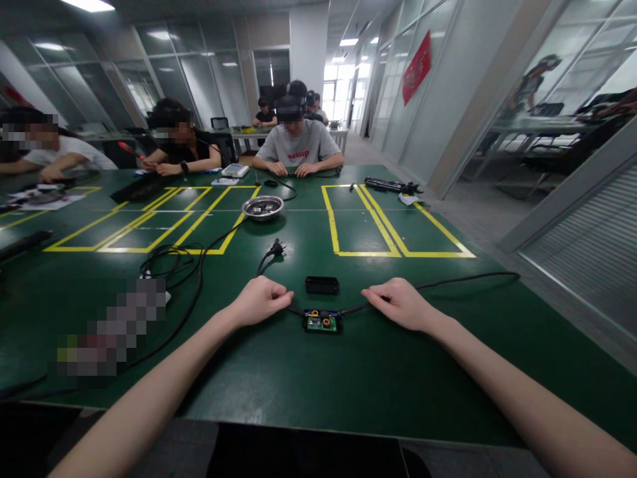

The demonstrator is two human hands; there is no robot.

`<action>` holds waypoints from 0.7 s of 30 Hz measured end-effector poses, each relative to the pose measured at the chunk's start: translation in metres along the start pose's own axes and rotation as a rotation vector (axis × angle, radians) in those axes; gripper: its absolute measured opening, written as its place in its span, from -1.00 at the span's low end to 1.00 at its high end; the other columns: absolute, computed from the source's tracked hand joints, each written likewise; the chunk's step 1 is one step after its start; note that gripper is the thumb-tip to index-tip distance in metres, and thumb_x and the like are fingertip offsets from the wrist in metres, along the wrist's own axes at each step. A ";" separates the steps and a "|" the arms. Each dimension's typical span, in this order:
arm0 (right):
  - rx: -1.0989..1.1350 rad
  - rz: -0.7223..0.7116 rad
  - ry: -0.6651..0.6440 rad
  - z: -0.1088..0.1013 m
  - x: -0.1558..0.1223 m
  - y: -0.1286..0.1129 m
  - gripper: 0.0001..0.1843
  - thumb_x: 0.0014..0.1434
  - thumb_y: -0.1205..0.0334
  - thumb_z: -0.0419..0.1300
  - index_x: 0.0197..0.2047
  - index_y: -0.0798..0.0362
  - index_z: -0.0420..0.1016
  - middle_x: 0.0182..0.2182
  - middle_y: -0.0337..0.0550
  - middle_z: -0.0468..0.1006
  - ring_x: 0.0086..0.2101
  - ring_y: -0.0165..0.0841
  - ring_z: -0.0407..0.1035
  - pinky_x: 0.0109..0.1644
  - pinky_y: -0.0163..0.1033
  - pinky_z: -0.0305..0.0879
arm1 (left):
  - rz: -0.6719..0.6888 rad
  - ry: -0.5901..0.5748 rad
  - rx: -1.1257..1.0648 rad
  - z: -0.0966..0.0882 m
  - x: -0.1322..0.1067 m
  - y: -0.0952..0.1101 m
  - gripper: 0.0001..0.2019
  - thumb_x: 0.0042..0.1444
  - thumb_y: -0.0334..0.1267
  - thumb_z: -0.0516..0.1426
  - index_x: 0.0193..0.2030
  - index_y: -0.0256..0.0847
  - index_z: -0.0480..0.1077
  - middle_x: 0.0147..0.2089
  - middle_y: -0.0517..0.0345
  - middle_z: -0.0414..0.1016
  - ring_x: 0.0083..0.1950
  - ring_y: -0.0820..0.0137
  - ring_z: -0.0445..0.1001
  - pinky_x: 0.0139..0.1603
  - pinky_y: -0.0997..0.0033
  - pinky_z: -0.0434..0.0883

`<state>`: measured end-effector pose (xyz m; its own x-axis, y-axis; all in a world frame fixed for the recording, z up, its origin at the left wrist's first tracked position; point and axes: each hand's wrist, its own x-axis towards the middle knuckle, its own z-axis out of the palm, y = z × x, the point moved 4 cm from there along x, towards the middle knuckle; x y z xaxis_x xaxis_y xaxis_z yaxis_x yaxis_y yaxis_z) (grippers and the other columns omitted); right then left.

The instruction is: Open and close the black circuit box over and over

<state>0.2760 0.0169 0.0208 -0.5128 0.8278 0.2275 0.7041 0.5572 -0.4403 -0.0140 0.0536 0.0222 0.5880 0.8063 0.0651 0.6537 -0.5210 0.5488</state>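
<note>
An open power adapter [321,322] lies on the green table, its circuit board with coils facing up. Black cables run out of both its ends. My left hand [259,301] is closed around the left cable, whose plug [277,249] lies just beyond that hand. On the other side, my right hand [397,303] pinches the right cable [468,279], which trails on toward the table's right edge. Just behind the adapter sits its black plastic cover [322,285], hollow side up and apart from both hands.
A steel bowl [263,208] holding small parts stands farther back. Coiled black cable [172,262] and a blurred-out object lie on the left. Yellow tape [368,253] marks rectangles on the table [423,392]. A folded black tripod [391,186] lies back right. Several people sit around.
</note>
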 end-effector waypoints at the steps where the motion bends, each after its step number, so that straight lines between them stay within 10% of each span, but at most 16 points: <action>1: -0.011 0.019 0.018 -0.001 0.001 0.001 -0.36 0.45 -0.16 -0.16 -0.60 -0.01 0.08 -0.71 -0.31 0.14 -0.66 -0.43 0.10 -0.42 -0.24 0.02 | -0.008 0.036 0.030 -0.001 0.001 -0.001 -0.49 0.27 -0.02 0.02 -0.64 -0.18 -0.01 -0.61 0.34 -0.13 -0.53 0.52 -0.09 -0.46 0.43 -0.07; 21: 0.072 -0.077 -0.052 0.021 0.004 -0.019 -0.67 0.47 0.13 0.02 -0.16 -0.01 0.60 -0.27 -0.11 0.65 -0.29 -0.28 0.54 -0.19 -0.20 0.41 | 0.213 0.022 0.100 0.018 0.000 0.014 -0.72 0.42 -0.18 0.07 -0.28 -0.20 0.51 -0.34 0.16 0.57 -0.32 0.39 0.52 -0.26 0.47 0.31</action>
<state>0.2507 0.0084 0.0116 -0.5897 0.7775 0.2186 0.6258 0.6110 -0.4848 0.0035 0.0416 0.0148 0.7079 0.6806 0.1887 0.5610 -0.7042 0.4353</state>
